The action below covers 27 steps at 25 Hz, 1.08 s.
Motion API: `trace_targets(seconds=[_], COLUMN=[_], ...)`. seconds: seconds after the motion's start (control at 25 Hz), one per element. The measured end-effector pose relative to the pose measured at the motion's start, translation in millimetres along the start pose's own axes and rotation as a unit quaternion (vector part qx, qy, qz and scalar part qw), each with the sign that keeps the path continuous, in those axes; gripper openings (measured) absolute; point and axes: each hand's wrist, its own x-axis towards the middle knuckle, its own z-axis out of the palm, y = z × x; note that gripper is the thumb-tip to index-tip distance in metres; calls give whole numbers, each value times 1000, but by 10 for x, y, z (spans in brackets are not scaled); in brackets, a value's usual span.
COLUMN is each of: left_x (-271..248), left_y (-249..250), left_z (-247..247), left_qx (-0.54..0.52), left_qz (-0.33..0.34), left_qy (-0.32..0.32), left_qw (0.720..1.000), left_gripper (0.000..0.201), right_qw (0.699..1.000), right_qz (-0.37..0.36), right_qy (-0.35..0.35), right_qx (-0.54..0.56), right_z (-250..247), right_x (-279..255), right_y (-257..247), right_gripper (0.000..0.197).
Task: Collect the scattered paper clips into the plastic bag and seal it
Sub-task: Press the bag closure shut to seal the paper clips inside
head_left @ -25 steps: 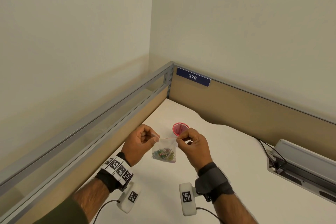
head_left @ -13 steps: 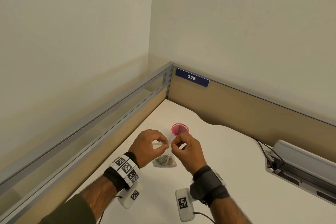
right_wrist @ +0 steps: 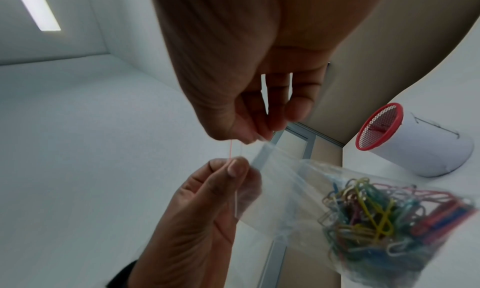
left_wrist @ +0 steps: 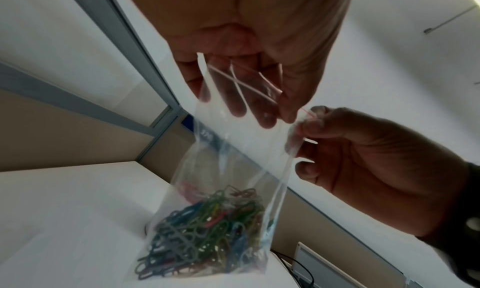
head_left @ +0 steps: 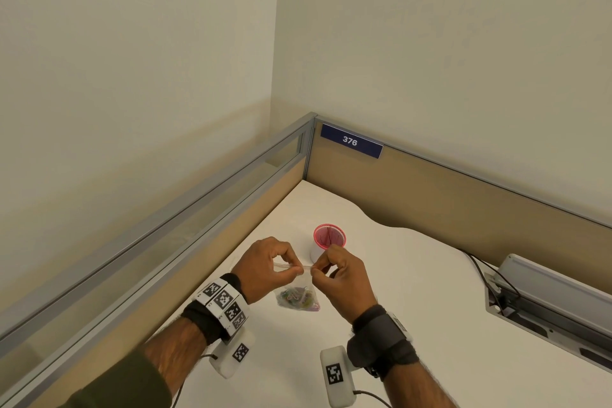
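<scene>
Over the white desk [head_left: 414,308], in the head view, my left hand [head_left: 265,267] and right hand [head_left: 341,278] meet at the top edge of the plastic bag [head_left: 298,295], each pinching the zip strip between thumb and fingertips. The two pinches almost touch now; a second ago they were spread well apart along the strip, and half a second ago they had already closed in. The bag hangs below my hands with the paper clips [head_left: 298,298] bunched at its bottom, which sits on the desk at about 6 o'clock from my fingers. The red-rimmed cup [head_left: 329,237] stands at 12 o'clock, just beyond my right hand, where it stood before.

In the left wrist view, my left hand [left_wrist: 249,70] curls its fingers round the top of the bag [left_wrist: 233,144], the red-lined zip strip [left_wrist: 244,83] folded across them. My right hand [left_wrist: 363,148] pinches the bag's edge at 3 o'clock. The clips [left_wrist: 205,237] lie in a coloured tangle at 6 o'clock.

In the right wrist view, my right hand [right_wrist: 246,99] pinches the strip from above, and my left hand [right_wrist: 207,210] pinches it from 6 o'clock, just beside. The bag [right_wrist: 291,192] trails toward 4 o'clock with the clips [right_wrist: 384,226] inside; the cup [right_wrist: 415,144] lies at 3 o'clock.
</scene>
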Motion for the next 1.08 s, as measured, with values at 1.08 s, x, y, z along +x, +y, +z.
trace_targets(seconds=[1.08], left_x=[-331], left_y=[-399], left_z=[252], left_qx=[-390], left_qz=[-386], left_qy=[-28], left_qw=[835], left_gripper=[47], right_qw=[985], right_qz=[51], right_qy=[-12], right_qx=[166], right_z=[212], right_x=[83], right_y=[30], right_gripper=[4])
